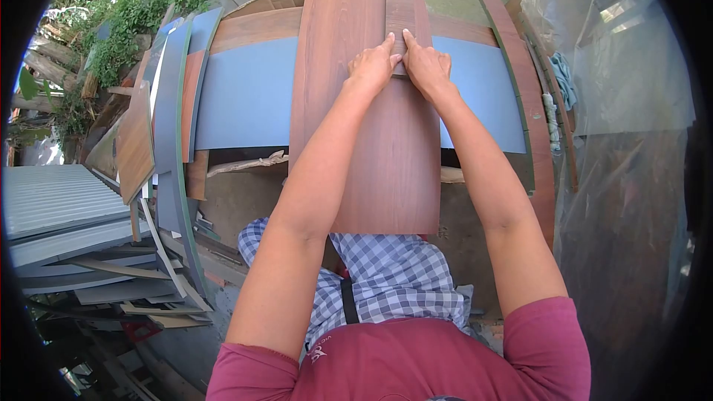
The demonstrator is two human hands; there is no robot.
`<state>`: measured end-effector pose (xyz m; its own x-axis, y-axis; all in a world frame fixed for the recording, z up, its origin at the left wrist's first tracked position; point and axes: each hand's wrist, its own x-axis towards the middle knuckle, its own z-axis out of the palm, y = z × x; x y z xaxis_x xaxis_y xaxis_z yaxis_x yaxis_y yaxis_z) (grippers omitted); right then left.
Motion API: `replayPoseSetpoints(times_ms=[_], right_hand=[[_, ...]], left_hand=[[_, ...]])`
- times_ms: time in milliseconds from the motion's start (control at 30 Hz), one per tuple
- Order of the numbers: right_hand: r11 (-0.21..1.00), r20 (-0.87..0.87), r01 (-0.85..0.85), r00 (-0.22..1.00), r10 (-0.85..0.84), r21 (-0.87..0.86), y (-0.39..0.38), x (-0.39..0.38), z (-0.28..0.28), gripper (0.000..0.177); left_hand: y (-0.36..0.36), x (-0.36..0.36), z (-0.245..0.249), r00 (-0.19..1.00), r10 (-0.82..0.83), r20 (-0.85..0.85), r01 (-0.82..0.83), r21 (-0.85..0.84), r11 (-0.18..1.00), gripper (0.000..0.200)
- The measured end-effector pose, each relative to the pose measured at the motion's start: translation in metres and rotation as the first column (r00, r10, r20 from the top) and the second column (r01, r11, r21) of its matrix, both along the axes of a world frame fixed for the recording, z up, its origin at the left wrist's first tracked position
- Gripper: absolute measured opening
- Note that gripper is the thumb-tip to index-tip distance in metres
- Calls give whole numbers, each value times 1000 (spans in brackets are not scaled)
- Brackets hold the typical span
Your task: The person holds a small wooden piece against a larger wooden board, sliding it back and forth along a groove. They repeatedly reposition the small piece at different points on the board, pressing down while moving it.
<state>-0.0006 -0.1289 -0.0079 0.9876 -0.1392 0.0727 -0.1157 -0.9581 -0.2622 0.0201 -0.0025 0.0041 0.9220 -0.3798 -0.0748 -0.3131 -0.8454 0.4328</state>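
Left hand [375,65], right hand [428,67] flat, open on wood strip [401,7] — grasping nothing — strip's end hidden

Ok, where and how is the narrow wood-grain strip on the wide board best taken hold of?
Probably by its two long edges near the end nearest the person, coming from above: the narrow strip lies flat on the wide board, so only its thin edges offer a grip. The left hand and right hand rest there, one on either side.

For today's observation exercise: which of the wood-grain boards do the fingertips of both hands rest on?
The narrow wood-grain strip lying on the wide wood-grain panel. Both the left hand and right hand meet on its lower end, and it is far slimmer than the other boards.
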Motion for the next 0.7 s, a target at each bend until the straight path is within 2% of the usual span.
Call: replayPoseSetpoints(times_ms=[167, 233, 300, 433, 567, 700], right_hand=[[1000, 24, -9, 1000, 9, -27, 1, -4, 2, 47], [1000, -132, 4, 991, -8, -30, 4, -14, 11, 48], [999, -135, 4, 991, -9, -38, 6, -33, 15, 48], [998, -132, 0, 991, -8, -60, 9, -91, 20, 49], [993, -165, -3, 986, -16, -116, 16, -164, 18, 50], [994, -98, -10, 995, -1, -109, 25, -238, 13, 49]], left_hand=[[1, -4, -5, 1000, 10, 10, -9, -71, 997, 48], [3, -13, -2, 1000, 13, 12, -12, -83, 996, 48], [4, -29, 0, 1000, -10, 20, 12, -82, 997, 47], [9, -86, 4, 999, -16, 50, 21, -107, 994, 48], [19, -158, 10, 997, -54, -49, 49, -105, 993, 50], [34, -223, 11, 989, -115, -90, 105, -106, 989, 52]])
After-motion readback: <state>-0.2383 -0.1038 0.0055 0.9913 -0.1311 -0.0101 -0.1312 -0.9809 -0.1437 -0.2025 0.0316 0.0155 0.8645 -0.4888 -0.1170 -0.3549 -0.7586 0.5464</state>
